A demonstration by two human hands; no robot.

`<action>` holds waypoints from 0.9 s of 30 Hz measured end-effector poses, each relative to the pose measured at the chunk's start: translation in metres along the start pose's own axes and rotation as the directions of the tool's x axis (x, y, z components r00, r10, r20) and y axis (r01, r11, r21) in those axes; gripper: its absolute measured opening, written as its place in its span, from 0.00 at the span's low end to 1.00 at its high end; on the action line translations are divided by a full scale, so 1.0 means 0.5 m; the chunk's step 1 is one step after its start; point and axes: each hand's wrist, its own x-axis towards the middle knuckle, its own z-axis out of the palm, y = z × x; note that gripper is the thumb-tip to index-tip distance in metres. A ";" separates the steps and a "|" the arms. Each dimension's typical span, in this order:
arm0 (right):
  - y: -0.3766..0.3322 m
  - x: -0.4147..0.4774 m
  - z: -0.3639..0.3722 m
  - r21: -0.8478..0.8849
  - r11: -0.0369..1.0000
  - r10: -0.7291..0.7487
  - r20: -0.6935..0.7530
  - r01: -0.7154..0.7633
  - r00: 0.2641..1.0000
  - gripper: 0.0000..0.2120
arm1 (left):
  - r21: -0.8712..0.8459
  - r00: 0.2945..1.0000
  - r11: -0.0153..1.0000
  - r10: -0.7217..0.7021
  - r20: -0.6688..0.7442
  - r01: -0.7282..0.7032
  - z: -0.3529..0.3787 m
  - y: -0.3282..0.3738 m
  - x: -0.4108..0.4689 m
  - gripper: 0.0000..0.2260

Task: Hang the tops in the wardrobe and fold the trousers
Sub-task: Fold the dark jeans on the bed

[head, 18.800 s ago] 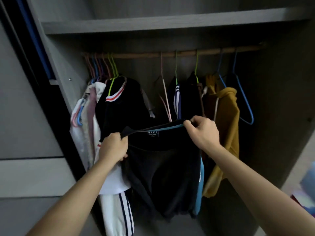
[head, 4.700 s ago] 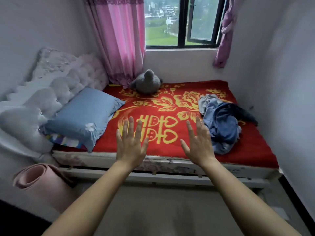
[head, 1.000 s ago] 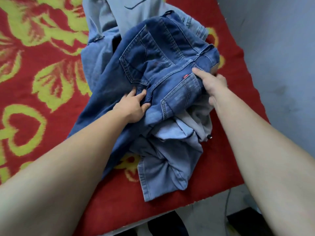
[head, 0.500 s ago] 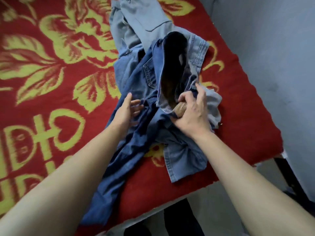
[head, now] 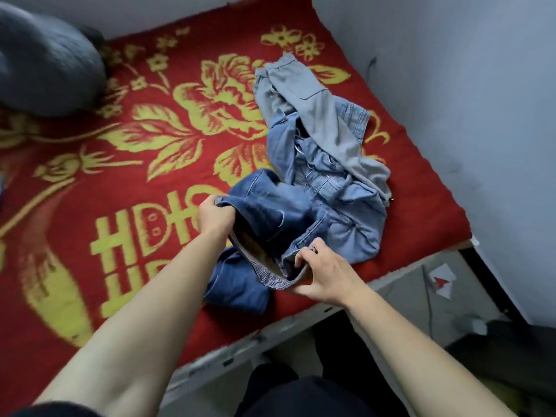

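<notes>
A pair of dark blue jeans (head: pixel 264 212) lies bunched on the red blanket (head: pixel 126 182) near the bed's front edge. My left hand (head: pixel 215 216) grips the waistband at its far left side. My right hand (head: pixel 323 273) grips the waistband at its near right side, so the waist gapes open between them and shows the striped lining. Just behind lie light blue jeans (head: pixel 340 200) and pale grey trousers (head: pixel 316 109) in a crumpled heap, apart from both hands.
A grey plush toy (head: pixel 45 64) sits at the back left of the bed. A grey wall (head: pixel 466 100) runs along the bed's right side. The bed frame edge (head: pixel 301 320) and floor lie below, with my dark-clad legs (head: pixel 301 392) close to it.
The dark jeans have come off the heap toward the bed's front edge. My left hand now grips the waistband instead of resting on the leg, and my view has pulled back.
</notes>
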 end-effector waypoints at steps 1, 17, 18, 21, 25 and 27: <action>-0.009 -0.007 -0.016 -0.011 0.999 0.039 0.033 -0.038 0.999 0.19 | 0.031 0.999 0.999 -0.014 -0.052 0.016 -0.042 -0.012 -0.008 0.09; -0.265 0.065 -0.411 -0.511 0.859 -0.218 -0.427 -0.035 0.877 0.22 | 0.233 0.901 0.871 0.428 0.076 -0.433 -0.472 0.136 -0.144 0.12; -0.285 0.065 -0.439 -0.518 0.855 -0.239 -0.445 -0.030 0.863 0.22 | 0.240 0.875 0.842 0.475 0.092 -0.483 -0.499 0.164 -0.149 0.10; -0.343 0.060 -0.517 -0.526 0.850 -0.284 -0.514 -0.036 0.809 0.21 | 0.234 0.795 0.768 0.606 0.039 -0.597 -0.571 0.240 -0.170 0.10; -0.424 0.055 -0.608 -0.532 0.847 -0.379 -0.596 0.006 0.707 0.20 | 0.249 0.611 0.676 0.735 -0.295 -0.693 -0.647 0.344 -0.202 0.20; -0.468 0.055 -0.647 -0.497 0.864 -0.434 -0.658 0.078 0.615 0.18 | 0.186 0.537 0.652 0.727 -0.428 -0.735 -0.682 0.397 -0.222 0.19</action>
